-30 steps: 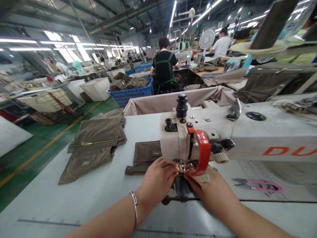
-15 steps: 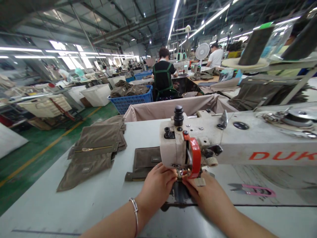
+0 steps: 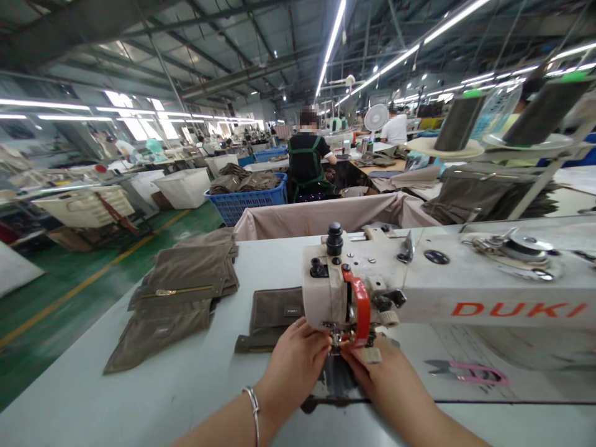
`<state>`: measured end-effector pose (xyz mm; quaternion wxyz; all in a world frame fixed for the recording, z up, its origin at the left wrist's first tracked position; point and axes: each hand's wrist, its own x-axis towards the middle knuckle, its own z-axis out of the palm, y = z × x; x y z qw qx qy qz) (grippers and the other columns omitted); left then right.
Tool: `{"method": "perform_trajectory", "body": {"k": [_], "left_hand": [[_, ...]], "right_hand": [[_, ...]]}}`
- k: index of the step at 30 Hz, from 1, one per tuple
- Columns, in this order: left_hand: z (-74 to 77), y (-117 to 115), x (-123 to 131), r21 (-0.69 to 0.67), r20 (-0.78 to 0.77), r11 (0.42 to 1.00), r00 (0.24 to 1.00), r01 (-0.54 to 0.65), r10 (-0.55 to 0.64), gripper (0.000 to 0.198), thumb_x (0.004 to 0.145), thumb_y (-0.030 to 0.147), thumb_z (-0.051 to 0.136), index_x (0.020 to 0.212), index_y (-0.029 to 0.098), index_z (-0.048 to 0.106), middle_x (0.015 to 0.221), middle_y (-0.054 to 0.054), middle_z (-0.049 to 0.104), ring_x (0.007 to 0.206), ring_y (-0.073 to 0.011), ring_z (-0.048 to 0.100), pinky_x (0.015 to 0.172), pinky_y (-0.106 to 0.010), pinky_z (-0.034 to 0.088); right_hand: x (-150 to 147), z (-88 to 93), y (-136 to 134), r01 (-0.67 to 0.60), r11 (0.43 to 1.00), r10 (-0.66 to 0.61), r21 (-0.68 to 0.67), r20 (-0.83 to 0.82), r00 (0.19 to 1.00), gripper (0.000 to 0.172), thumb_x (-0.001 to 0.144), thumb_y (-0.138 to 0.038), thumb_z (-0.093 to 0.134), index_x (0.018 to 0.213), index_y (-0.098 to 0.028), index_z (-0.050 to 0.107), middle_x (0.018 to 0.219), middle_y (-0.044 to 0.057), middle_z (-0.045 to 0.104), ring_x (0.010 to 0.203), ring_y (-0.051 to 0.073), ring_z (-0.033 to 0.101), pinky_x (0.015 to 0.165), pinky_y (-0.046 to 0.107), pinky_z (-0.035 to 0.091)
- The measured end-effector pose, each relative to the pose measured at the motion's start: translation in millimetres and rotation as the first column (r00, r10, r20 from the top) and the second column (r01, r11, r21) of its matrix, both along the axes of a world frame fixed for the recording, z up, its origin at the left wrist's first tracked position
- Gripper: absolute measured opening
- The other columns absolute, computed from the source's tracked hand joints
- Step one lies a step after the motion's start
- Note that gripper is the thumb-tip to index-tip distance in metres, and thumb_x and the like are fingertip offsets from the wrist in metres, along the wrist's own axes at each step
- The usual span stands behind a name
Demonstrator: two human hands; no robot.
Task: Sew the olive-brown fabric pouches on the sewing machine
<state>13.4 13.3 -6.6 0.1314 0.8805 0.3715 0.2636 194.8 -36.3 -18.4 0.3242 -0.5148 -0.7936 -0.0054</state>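
Observation:
My left hand (image 3: 300,351), wearing a silver bangle, is closed with its fingertips pinching the near edge of a brown fabric piece (image 3: 274,308) beside the presser foot (image 3: 336,340). That piece lies flat on the table, with a small dark label and a zip strip; the machine head covers its right part. Just right of the needle area, my right hand (image 3: 391,372) is closed at the same work, its fingertips partly hidden behind the red guard (image 3: 361,310). The sewing machine (image 3: 428,295) is white, with red lettering.
A stack of brown zipped fabric pieces (image 3: 186,273) lies on the table's left side. Pink-handled thread snips (image 3: 470,371) rest under the machine arm. Beyond the table are a cloth-lined bin (image 3: 298,217), a blue basket (image 3: 254,202) and a seated co-worker (image 3: 307,155). Thread cones (image 3: 459,124) stand at right.
The camera view has tilted and shifted slightly, so the machine sits lower in the picture. Both hands keep nearly the same place at the presser foot.

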Motion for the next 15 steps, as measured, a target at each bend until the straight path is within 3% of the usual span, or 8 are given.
{"method": "perform_trajectory", "body": {"k": [6,11,15], "left_hand": [[0.2,-1.8,-0.9,0.009,0.01,1.0,1.0,0.011,-0.011,0.014,0.083,0.008,0.064,0.081,0.021,0.066,0.085,0.0,0.07,0.088,-0.0196,0.061,0.085,-0.032,0.047],[-1.8,-5.2,-0.5,-0.024,0.039,0.999,0.998,0.043,-0.042,0.018,0.082,0.007,0.064,0.087,0.023,0.07,0.09,0.0,0.07,0.088,-0.0189,0.061,0.087,-0.032,0.047],[6.9,1.7,-0.7,-0.043,0.002,0.998,0.999,0.05,-0.05,0.02,0.08,0.007,0.065,0.092,0.022,0.07,0.093,-0.002,0.069,0.092,-0.0196,0.061,0.088,-0.033,0.048]], "right_hand": [[-1.1,-0.3,0.3,0.003,1.0,-0.003,0.006,-0.004,1.0,0.021,0.085,-0.008,0.05,0.096,-0.019,0.065,0.092,0.007,0.068,0.084,0.02,0.063,0.076,0.029,0.052],[-1.4,-3.5,-0.4,-0.013,1.0,0.013,-0.009,-0.029,0.999,0.017,0.084,-0.008,0.052,0.084,-0.02,0.064,0.087,0.007,0.068,0.082,0.021,0.064,0.075,0.031,0.053],[3.9,0.9,-1.8,-0.036,0.999,0.035,-0.011,-0.047,0.998,0.021,0.087,-0.01,0.049,0.094,-0.021,0.065,0.093,0.007,0.067,0.088,0.02,0.065,0.078,0.031,0.054]]}}
